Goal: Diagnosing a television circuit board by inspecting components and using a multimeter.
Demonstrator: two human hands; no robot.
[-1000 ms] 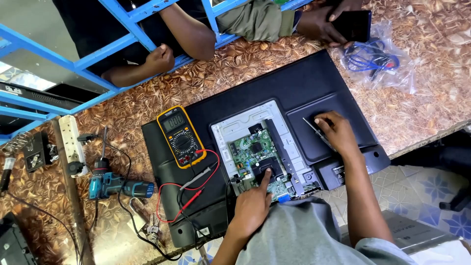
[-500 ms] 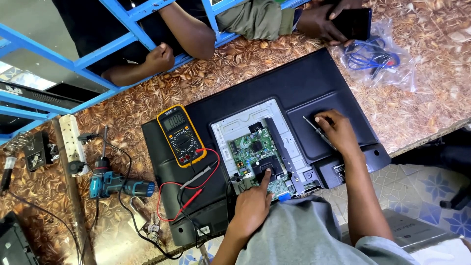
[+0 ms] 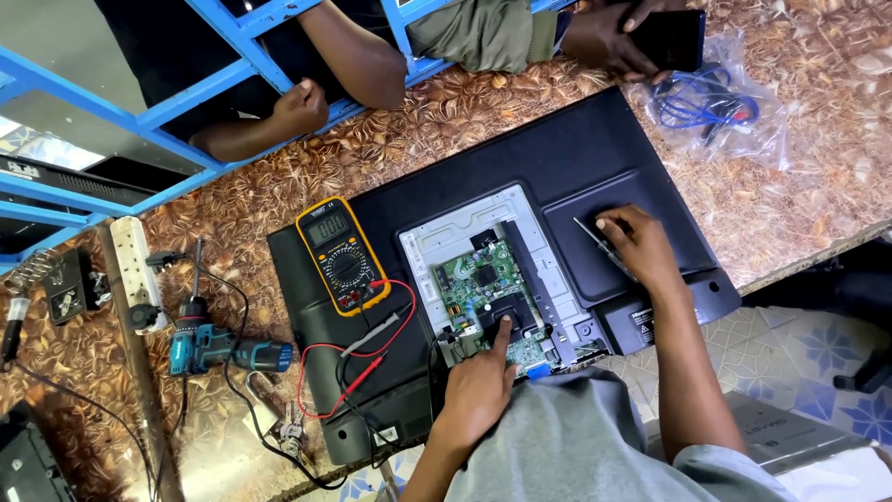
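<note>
Circuit board (image 3: 488, 297), green, sits in the opened back of the black TV (image 3: 557, 158), center of frame, w/ a white metal plate around it. Left hand (image 3: 478, 390), lower center, index finger out & pressing on the board's lower part, other fingers curled. Right hand (image 3: 641, 246), right of center, grasping a thin screwdriver (image 3: 595, 240), tip on the TV back. Yellow multimeter (image 3: 341, 256) lies left of the board, red & black leads beside it. Blue drill (image 3: 218, 346) at lower left. Another person's arms along the top edge.
</note>
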